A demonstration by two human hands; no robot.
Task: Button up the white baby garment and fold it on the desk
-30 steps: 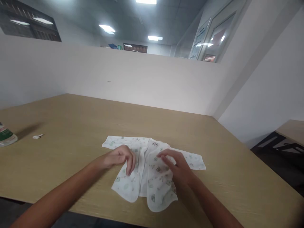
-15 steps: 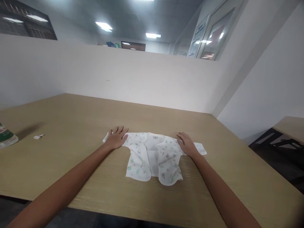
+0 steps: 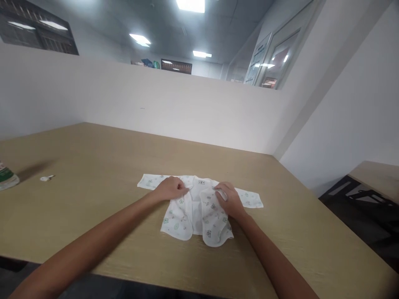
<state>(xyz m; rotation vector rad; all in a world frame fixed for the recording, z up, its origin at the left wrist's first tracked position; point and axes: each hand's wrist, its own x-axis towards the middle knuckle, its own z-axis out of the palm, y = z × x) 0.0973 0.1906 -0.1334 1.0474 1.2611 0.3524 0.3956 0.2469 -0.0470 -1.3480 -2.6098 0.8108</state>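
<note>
A small white baby shirt (image 3: 213, 216) with green and grey animal prints lies on the table, its front parted and its sleeves stretched out to both sides. At the left front panel, near the collar, my left hand (image 3: 171, 189) has its thumb and fingers closed on the cloth. My right hand (image 3: 230, 199) is curled over the right front panel beside the neckline, with a fold of cloth between its fingers. Between my hands the inside of the back and a small printed label (image 3: 201, 182) at the neck are visible.
The wooden table (image 3: 93, 166) ends at a white partition (image 3: 174, 112). Far left stand part of a bottle (image 3: 8, 176) with a green label and, near it, a small white object (image 3: 46, 178), perhaps a key. Another table (image 3: 378, 176) with a dark frame is at right.
Both hands have moved inward from the sleeves to the front panels by the collar. Their fingers, flat before, are now curled onto the cloth. The camera view has shifted slightly.
</note>
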